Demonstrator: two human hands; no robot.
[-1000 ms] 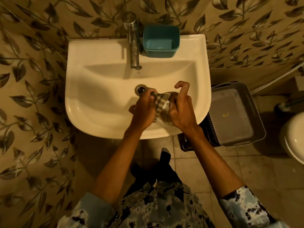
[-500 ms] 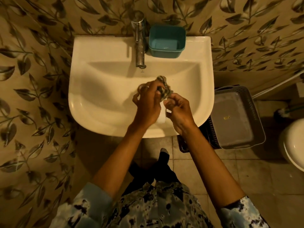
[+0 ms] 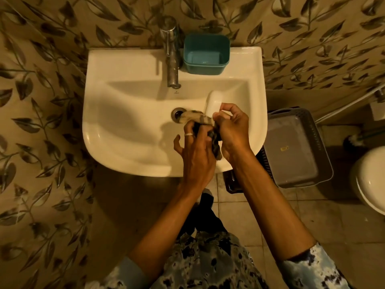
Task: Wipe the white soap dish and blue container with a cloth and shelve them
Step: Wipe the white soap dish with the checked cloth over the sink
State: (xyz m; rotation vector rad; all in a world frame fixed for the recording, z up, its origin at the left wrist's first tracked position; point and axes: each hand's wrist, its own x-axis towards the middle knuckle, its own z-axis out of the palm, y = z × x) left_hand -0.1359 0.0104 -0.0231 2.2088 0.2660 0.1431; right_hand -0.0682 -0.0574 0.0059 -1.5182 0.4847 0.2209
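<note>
white sink (image 3: 125, 59) on a leaf-patterned wall (image 3: 41, 101), tiled floor (image 3: 270, 215) below. the blue container (image 3: 205, 68) sits on the back ledge, just right of the tap (image 3: 171, 59). the white soap dish (image 3: 213, 103), hidden between the hands 0.5 s ago, now juts past the right hand (image 3: 233, 130), its near end pinched in the fingers. the left hand (image 3: 195, 151) grips the checked cloth (image 3: 198, 119), now beside the drain (image 3: 178, 114). a grey basket (image 3: 325, 163) crowds the sink's right edge, and both hands work in the basin's right half.

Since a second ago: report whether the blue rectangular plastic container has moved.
No, the blue container still sits on the ledge of the white ceramic sink, right of the metal tap.
</note>
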